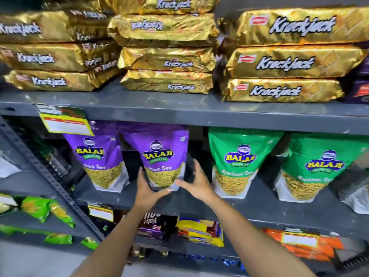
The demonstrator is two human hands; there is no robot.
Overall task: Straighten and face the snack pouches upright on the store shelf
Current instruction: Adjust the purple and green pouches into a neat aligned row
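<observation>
Two purple Aloo Sev pouches stand upright on the grey middle shelf point(249, 206): one at the left point(99, 156), one at the centre point(161, 156). Right of a gap stand two green Ratlami Sev pouches point(239, 162) point(315, 168), also upright and facing forward. My left hand point(147, 191) is at the bottom left corner of the centre purple pouch, fingers spread. My right hand point(196, 181) is at its bottom right edge, fingers spread, thumb by the base. Neither hand closes on the pouch; whether they touch it is unclear.
Gold Krackjack packs point(283, 62) lie stacked on the shelf above. A yellow price tag point(65, 122) hangs from that shelf's edge. Biscuit packs point(199, 230) lie on the shelf below. A slotted upright point(46, 176) divides off a left bay with green packets point(46, 210).
</observation>
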